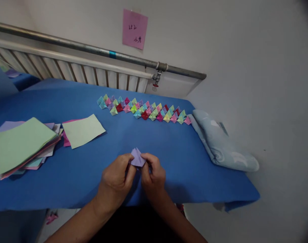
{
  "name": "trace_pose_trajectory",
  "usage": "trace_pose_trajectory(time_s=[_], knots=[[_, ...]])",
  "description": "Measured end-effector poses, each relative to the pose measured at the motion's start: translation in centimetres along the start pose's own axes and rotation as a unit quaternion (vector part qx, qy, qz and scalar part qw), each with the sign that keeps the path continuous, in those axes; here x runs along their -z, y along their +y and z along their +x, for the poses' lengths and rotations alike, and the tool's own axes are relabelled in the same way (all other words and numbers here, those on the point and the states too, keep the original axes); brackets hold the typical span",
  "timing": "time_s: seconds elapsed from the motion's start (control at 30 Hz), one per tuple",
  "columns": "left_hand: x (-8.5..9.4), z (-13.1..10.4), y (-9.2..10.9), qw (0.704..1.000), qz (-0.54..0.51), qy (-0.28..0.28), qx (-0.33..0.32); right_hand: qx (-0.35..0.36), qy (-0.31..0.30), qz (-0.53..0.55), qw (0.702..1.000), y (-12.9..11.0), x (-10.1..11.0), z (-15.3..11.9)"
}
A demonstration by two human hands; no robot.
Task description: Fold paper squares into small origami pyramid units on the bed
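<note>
Between my two hands is a small purple origami piece (137, 158), folded to a peak at its top. My left hand (118, 173) pinches its left side between thumb and fingers. On the right side, my right hand (153, 172) grips it the same way. The undersides of the paper and some fingertips are hidden. Beyond my hands, rows of folded origami pieces (152, 115) in many colours stand on the blue cloth (113, 141). To the left lie a pale green paper sheet (84, 131) over pink paper and a thick stack of coloured paper (22, 145).
A folded light blue blanket (219, 145) lies at the table's right end, by the wall. Behind the table are a white radiator (90, 72) and a metal pipe (75, 45). A pink note (135, 28) with handwriting hangs on the wall.
</note>
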State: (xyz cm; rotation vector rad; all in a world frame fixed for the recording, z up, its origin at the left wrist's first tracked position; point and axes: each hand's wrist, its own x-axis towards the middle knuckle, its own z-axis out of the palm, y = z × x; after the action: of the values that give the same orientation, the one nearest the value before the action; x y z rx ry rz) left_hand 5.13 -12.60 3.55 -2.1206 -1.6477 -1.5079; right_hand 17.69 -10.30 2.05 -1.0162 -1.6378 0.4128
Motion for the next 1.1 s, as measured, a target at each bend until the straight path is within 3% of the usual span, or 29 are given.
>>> trace_pose_trajectory(time_s=[0.17, 0.33, 0.47, 0.67, 0.77, 0.9, 0.97, 1.1], knots=[[0.5, 0.2, 0.4, 0.999, -0.048, 0.002, 0.016, -0.073, -0.001, 0.080, 0.994, 0.1, -0.1, -0.4], [1.4, 0.3, 0.5, 0.982, -0.140, -0.030, 0.122, -0.112, -0.017, 0.169, 0.979, 0.1, -0.4, -0.6], [1.8, 0.4, 0.3, 0.933, -0.242, -0.079, 0.254, -0.095, -0.033, 0.164, 0.981, -0.1, -0.1, -0.4], [1.0, 0.4, 0.1, 0.860, -0.324, -0.066, 0.388, -0.073, -0.108, 0.171, 0.977, 0.1, 0.6, -0.2], [1.0, 0.3, -0.2, 0.843, -0.336, -0.066, 0.415, -0.118, -0.127, 0.226, 0.959, 0.5, 0.7, -0.1], [1.4, 0.4, -0.4, 0.843, -0.332, -0.073, 0.416, -0.256, -0.070, 0.308, 0.914, 0.4, 0.8, 0.7], [1.6, 0.4, -0.5, 0.846, -0.329, -0.086, 0.412, -0.297, -0.100, 0.274, 0.909, 0.1, 0.9, 1.3], [1.6, 0.0, -0.6, 0.851, -0.322, -0.125, 0.396, -0.294, -0.167, 0.208, 0.918, -0.7, 1.0, 2.0]])
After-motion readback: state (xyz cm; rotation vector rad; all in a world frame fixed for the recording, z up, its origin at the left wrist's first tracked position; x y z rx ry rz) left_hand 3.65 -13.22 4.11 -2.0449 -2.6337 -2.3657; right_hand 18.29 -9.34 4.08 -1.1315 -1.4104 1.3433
